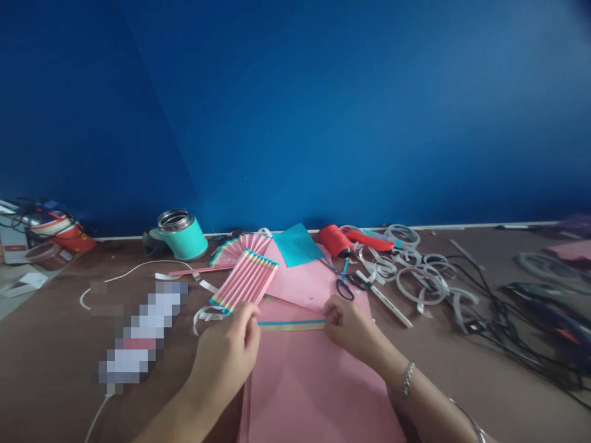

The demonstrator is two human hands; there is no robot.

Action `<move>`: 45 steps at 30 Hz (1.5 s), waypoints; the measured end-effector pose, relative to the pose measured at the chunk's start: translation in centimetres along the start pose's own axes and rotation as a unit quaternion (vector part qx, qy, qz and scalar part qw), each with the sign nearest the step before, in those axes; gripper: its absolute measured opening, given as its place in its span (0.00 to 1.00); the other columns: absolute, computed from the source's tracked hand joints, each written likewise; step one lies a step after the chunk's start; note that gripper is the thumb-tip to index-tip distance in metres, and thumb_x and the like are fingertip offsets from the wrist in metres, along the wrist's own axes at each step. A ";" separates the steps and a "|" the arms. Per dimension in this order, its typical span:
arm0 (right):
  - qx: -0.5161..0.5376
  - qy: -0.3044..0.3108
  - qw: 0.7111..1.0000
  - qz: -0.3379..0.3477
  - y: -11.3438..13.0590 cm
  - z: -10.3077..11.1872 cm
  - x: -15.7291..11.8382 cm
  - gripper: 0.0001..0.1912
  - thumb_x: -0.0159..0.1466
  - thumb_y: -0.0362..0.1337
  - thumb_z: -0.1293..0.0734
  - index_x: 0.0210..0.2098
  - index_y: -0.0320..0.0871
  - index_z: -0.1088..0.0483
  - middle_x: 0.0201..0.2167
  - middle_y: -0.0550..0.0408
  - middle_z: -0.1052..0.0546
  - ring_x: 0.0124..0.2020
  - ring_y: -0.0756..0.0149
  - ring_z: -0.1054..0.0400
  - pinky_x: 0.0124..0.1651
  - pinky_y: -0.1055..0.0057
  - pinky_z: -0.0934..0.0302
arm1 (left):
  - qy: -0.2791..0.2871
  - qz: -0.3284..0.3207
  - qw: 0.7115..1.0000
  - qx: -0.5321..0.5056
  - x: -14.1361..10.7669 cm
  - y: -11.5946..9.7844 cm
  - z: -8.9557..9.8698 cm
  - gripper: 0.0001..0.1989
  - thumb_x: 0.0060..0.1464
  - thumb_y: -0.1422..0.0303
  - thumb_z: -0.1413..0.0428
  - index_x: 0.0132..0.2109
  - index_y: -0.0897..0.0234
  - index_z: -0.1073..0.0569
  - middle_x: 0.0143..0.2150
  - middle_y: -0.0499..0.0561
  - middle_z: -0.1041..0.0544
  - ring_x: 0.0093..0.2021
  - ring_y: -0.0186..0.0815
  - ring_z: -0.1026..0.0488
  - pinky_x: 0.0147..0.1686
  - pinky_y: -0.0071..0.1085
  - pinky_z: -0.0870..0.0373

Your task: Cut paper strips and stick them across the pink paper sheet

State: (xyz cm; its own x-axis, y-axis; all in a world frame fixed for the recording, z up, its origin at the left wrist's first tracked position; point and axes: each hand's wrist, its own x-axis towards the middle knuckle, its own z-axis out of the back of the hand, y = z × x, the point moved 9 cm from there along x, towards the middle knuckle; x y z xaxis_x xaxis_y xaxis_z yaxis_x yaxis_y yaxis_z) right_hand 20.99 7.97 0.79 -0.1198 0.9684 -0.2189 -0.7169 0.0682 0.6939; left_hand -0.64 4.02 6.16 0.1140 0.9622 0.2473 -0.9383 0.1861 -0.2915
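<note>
Both hands pinch the folded top edge of a pink paper sheet (300, 381) on the counter (55, 344), the left hand (226, 354) and right hand (351, 326) each closed on an end, with a pleated pink fan (244, 280) just beyond the left hand and scissors (348, 284) just beyond the right.

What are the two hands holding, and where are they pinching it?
Both hands pinch a pink paper sheet at its folded far edge with the blue stripe: the left hand at the left end, the right hand at the right end.
</note>
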 end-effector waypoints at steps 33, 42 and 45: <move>0.008 -0.014 1.000 0.024 0.0 0.4 -0.4 0.11 0.46 0.25 0.41 0.28 0.42 0.36 0.21 0.60 0.30 0.24 0.70 0.38 0.26 0.76 0.49 | 0.136 -0.205 0.969 0.025 -4.0 -3.5 -7.0 0.29 0.62 0.57 0.57 0.67 0.58 0.51 0.68 0.58 0.50 0.65 0.52 0.49 0.57 0.51 0.41; -0.033 -0.030 0.997 0.067 0.4 0.1 -0.5 0.12 0.46 0.23 0.41 0.29 0.41 0.36 0.20 0.61 0.32 0.24 0.72 0.39 0.26 0.78 0.52 | 0.129 -0.203 0.970 0.026 -4.0 -3.5 -6.8 0.30 0.62 0.57 0.57 0.67 0.57 0.55 0.68 0.56 0.50 0.66 0.51 0.50 0.58 0.49 0.41; -0.081 -0.049 0.993 0.075 0.7 0.2 -0.6 0.13 0.46 0.22 0.42 0.30 0.41 0.35 0.21 0.60 0.32 0.25 0.71 0.39 0.27 0.77 0.54 | 0.143 -0.200 0.969 0.024 -3.9 -3.6 -6.7 0.29 0.62 0.57 0.57 0.67 0.56 0.54 0.68 0.56 0.51 0.66 0.51 0.50 0.58 0.50 0.42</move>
State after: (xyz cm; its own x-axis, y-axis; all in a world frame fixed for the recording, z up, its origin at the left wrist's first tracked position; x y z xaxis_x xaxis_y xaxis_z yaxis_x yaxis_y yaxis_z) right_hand 20.66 7.45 1.55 -0.1729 0.9837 -0.0486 -0.7984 -0.1111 0.5918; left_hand 4.45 0.89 0.04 0.5509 0.8321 0.0644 -0.8136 0.5527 -0.1804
